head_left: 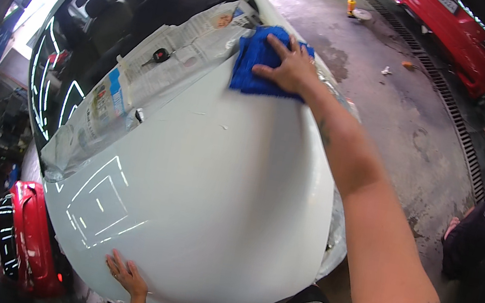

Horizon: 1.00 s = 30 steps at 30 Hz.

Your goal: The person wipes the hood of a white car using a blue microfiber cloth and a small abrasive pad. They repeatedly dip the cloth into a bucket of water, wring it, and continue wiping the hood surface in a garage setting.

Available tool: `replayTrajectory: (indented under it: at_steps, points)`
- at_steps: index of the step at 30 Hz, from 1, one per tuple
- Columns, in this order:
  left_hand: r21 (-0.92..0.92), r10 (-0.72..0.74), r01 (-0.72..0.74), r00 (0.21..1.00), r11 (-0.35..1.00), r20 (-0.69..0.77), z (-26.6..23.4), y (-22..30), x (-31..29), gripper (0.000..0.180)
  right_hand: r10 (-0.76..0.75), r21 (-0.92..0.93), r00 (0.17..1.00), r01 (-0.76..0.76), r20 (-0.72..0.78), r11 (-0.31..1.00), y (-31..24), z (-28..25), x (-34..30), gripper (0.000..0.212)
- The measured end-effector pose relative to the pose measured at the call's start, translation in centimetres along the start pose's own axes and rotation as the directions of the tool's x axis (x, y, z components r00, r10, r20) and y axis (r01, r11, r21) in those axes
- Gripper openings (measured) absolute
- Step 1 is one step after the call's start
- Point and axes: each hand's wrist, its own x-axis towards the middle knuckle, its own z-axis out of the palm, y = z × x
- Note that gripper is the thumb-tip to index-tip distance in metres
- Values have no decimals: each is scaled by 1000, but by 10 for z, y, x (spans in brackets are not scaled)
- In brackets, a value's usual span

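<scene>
My right hand (291, 67) lies on a folded blue microfibre towel (251, 65), its fingers and thumb spread over the top. The towel rests on the white car hood (239, 170), near the far right corner by the windshield. With fingers spread, my left hand (128, 274) touches the near left part of the hood and holds nothing. Two small white smears (223, 127) show on the hood. Newspaper and plastic sheeting (102, 101) cover the strip at the windshield's base. A black car key (160, 55) lies on that covering.
Clear plastic (337, 230) hangs along the hood's right edge. A red car (464, 35) stands at the far right, beyond a floor drain grate (456, 118). Another red car (32, 238) is at lower left. A person in dark clothes (477, 238) is low at the right. A yellow bottle (351, 6) stands on the floor.
</scene>
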Motion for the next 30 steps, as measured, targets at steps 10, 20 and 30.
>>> replayTrajectory:
  at_steps: [10,20,30]
  points:
    - [-52,37,-38,999,998,-15,9,-5,-1,66,-59,-137,998,60,12,989,1,12,58,102]
    - [-43,-1,0,999,999,-37,3,-2,-4,66,-679,-38,730,683,77,730,-188,99,-147,104]
    - [-517,137,-317,924,795,-357,23,-44,-8,84,-795,236,563,760,227,606,-256,150,-363,76]
